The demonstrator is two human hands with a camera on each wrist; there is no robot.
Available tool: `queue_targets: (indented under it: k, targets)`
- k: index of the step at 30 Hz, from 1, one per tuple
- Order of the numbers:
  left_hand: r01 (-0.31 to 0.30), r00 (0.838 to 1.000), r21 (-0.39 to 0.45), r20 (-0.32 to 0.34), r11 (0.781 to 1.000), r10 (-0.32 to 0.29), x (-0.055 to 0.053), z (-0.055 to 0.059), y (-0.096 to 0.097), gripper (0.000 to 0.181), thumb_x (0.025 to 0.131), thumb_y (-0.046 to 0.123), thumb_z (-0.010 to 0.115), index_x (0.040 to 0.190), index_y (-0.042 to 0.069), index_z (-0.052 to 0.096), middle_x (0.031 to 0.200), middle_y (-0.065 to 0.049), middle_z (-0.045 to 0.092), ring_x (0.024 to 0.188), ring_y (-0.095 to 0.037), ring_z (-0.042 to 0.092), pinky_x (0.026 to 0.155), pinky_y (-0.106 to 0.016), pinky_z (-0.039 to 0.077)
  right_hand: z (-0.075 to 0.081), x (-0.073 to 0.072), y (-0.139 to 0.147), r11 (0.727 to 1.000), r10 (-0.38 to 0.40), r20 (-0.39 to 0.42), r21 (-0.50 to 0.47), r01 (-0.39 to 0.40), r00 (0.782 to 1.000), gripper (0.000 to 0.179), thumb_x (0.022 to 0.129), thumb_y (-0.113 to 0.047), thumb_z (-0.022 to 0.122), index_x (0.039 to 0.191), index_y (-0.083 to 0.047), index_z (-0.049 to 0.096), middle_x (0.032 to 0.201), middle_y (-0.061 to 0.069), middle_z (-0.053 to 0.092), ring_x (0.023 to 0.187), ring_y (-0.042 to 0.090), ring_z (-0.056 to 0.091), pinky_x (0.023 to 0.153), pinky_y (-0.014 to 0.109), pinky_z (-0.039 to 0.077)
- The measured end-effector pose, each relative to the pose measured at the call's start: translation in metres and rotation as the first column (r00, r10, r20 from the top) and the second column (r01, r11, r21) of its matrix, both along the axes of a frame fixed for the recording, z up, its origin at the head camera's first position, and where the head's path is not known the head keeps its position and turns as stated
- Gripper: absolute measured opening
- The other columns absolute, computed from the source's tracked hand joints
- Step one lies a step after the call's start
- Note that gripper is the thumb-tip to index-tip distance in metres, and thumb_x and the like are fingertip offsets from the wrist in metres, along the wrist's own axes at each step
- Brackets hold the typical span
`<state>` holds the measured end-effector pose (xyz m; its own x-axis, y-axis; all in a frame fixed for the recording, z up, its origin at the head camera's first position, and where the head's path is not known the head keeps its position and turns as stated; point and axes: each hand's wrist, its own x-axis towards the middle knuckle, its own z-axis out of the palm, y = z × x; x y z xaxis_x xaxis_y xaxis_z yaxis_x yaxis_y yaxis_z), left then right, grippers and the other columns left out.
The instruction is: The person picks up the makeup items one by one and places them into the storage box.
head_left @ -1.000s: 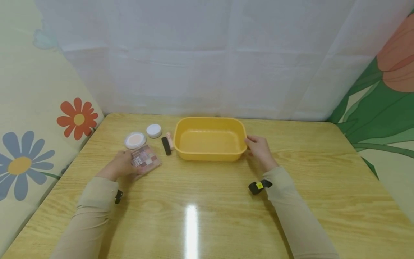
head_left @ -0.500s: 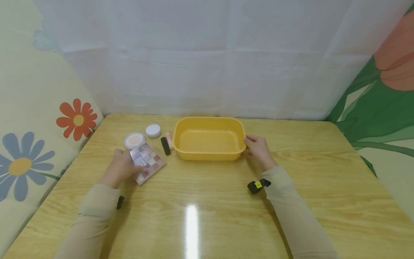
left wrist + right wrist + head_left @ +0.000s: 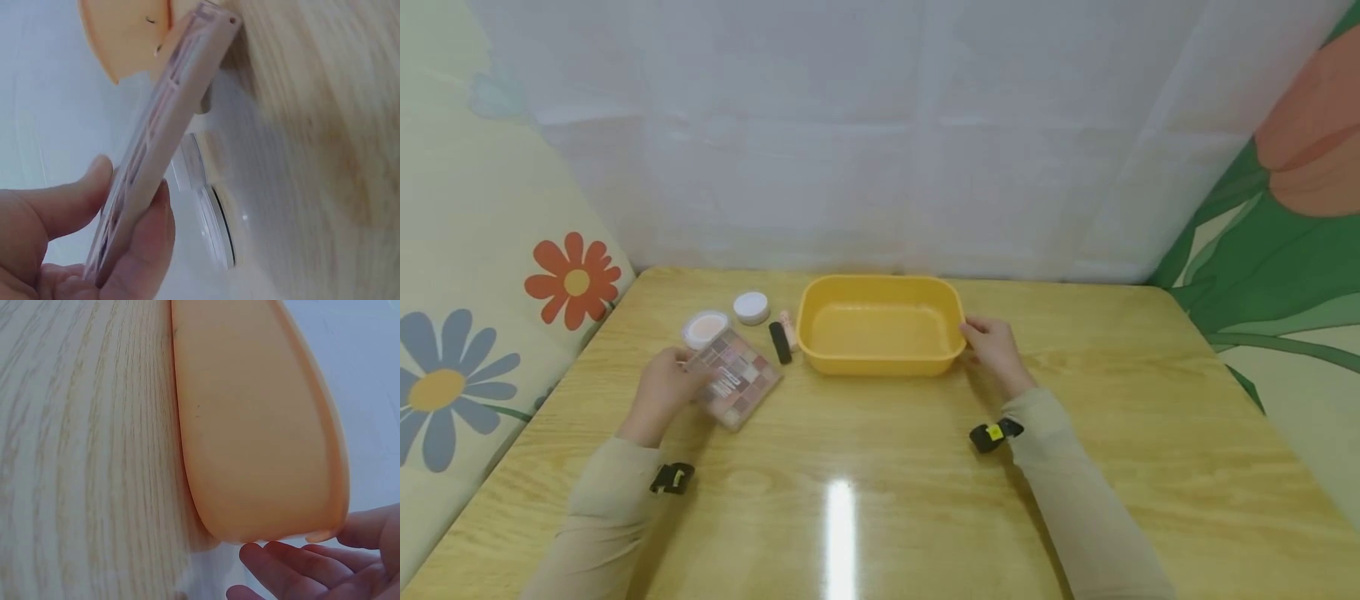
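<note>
My left hand [image 3: 664, 390] pinches an eyeshadow palette [image 3: 741, 385] by its left side, with several pink and brown squares showing. In the left wrist view the palette [image 3: 164, 128] is seen edge-on, tilted, thumb on one face and fingers on the other. A yellow plastic basin [image 3: 880, 365] stands at the back middle of the table with nothing in it. My right hand [image 3: 996, 346] holds the basin's right end. In the right wrist view the thumb [image 3: 361, 530] is at the rim of the basin [image 3: 262, 425], and curled fingers [image 3: 300, 562] rest against the end wall.
Behind the palette lie a round compact [image 3: 706, 327] and a white round jar [image 3: 751, 307]. A black tube [image 3: 780, 342] and a pink tube [image 3: 787, 327] lie beside the basin's left end. A white cloth [image 3: 850, 150] hangs behind the wooden table [image 3: 917, 483].
My left hand has raised and turned the palette, so that more of its face shows. The right hand stays at the basin's end. The whole head view has shifted slightly.
</note>
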<state>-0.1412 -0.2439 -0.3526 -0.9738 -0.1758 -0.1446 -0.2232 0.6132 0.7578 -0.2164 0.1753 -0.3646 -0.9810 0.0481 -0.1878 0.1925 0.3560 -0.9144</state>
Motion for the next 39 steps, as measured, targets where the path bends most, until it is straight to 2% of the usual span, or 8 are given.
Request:
queue_targets:
  k: [5, 14, 18, 24, 28, 32, 36, 39]
  targets:
    - [-0.047, 0.999, 0.143, -0.02, 0.989, 0.051, 0.004, 0.0, 0.001, 0.044, 0.095, 0.007, 0.054, 0.123, -0.024, 0.041, 0.102, -0.029, 0.057, 0.07, -0.01, 0.058, 0.059, -0.024, 0.055, -0.002, 0.001, 0.0, 1.0, -0.01, 0.006, -0.009, 0.01, 1.0, 0.042, 0.103, -0.016, 0.045, 0.139, 0.006, 0.047, 0.136, 0.024, 0.051, 0.108, 0.024, 0.054, 0.08, 0.032, 0.051]
    - [-0.091, 0.996, 0.324, 0.019, 0.942, 0.089, 0.005, 0.005, 0.002, 0.031, 0.101, 0.005, 0.04, 0.116, -0.022, 0.045, 0.082, -0.005, 0.055, 0.064, -0.003, 0.055, 0.059, -0.021, 0.054, -0.002, 0.001, 0.0, 1.0, -0.007, 0.0, -0.01, 0.007, 1.0, 0.04, 0.103, -0.015, 0.045, 0.138, 0.006, 0.049, 0.134, 0.024, 0.053, 0.103, 0.021, 0.055, 0.079, 0.031, 0.051]
    - [-0.094, 0.995, 0.436, 0.022, 0.895, 0.094, 0.006, 0.006, 0.002, 0.031, 0.102, 0.004, 0.037, 0.118, -0.022, 0.041, 0.078, 0.001, 0.055, 0.064, -0.002, 0.057, 0.06, -0.02, 0.055, -0.002, 0.001, 0.0, 1.0, -0.003, -0.003, -0.005, 0.003, 1.0, 0.04, 0.103, -0.014, 0.044, 0.137, 0.007, 0.049, 0.133, 0.025, 0.054, 0.098, 0.019, 0.055, 0.079, 0.031, 0.051]
    - [-0.083, 0.996, 0.578, 0.013, 0.812, 0.092, 0.01, 0.006, 0.004, 0.03, 0.104, 0.004, 0.033, 0.122, -0.019, 0.038, 0.077, 0.006, 0.057, 0.067, -0.001, 0.06, 0.064, -0.019, 0.055, 0.001, 0.002, -0.001, 1.0, 0.009, 0.012, -0.013, -0.009, 1.0, 0.042, 0.104, -0.015, 0.043, 0.139, 0.007, 0.045, 0.136, 0.025, 0.051, 0.112, 0.029, 0.055, 0.085, 0.036, 0.051]
    - [-0.076, 0.996, 0.614, 0.007, 0.785, 0.091, 0.012, 0.008, 0.007, 0.037, 0.105, 0.009, 0.032, 0.13, -0.019, 0.035, 0.08, 0.008, 0.058, 0.072, 0.0, 0.061, 0.067, -0.018, 0.055, 0.002, 0.002, -0.001, 1.0, 0.01, 0.014, -0.012, -0.009, 1.0, 0.042, 0.104, -0.014, 0.042, 0.14, 0.007, 0.045, 0.136, 0.025, 0.051, 0.113, 0.03, 0.054, 0.085, 0.036, 0.05]
    - [-0.063, 0.996, 0.643, -0.008, 0.763, 0.088, 0.015, 0.01, 0.01, 0.047, 0.106, 0.012, 0.028, 0.14, -0.02, 0.023, 0.083, 0.011, 0.06, 0.077, 0.001, 0.061, 0.072, -0.018, 0.055, 0.001, 0.003, -0.001, 1.0, 0.003, 0.005, -0.008, -0.003, 1.0, 0.041, 0.104, -0.014, 0.043, 0.139, 0.007, 0.047, 0.134, 0.025, 0.052, 0.109, 0.027, 0.054, 0.083, 0.035, 0.05]
    - [-0.053, 0.995, 0.685, -0.027, 0.727, 0.098, 0.018, 0.011, 0.012, 0.049, 0.106, 0.011, 0.025, 0.143, -0.021, 0.017, 0.082, 0.013, 0.063, 0.077, 0.001, 0.063, 0.073, -0.018, 0.055, 0.0, 0.003, 0.0, 1.0, 0.006, 0.003, -0.01, -0.006, 1.0, 0.041, 0.104, -0.014, 0.043, 0.138, 0.007, 0.047, 0.134, 0.025, 0.053, 0.107, 0.025, 0.055, 0.081, 0.034, 0.051]
    - [-0.042, 0.994, 0.704, -0.04, 0.709, 0.099, 0.018, 0.012, 0.012, 0.05, 0.106, 0.011, 0.024, 0.143, -0.021, 0.016, 0.082, 0.014, 0.063, 0.078, 0.001, 0.063, 0.073, -0.018, 0.054, -0.001, 0.002, 0.0, 1.0, 0.008, 0.003, -0.017, -0.008, 1.0, 0.041, 0.104, -0.015, 0.043, 0.138, 0.006, 0.048, 0.133, 0.025, 0.054, 0.106, 0.024, 0.056, 0.081, 0.033, 0.051]
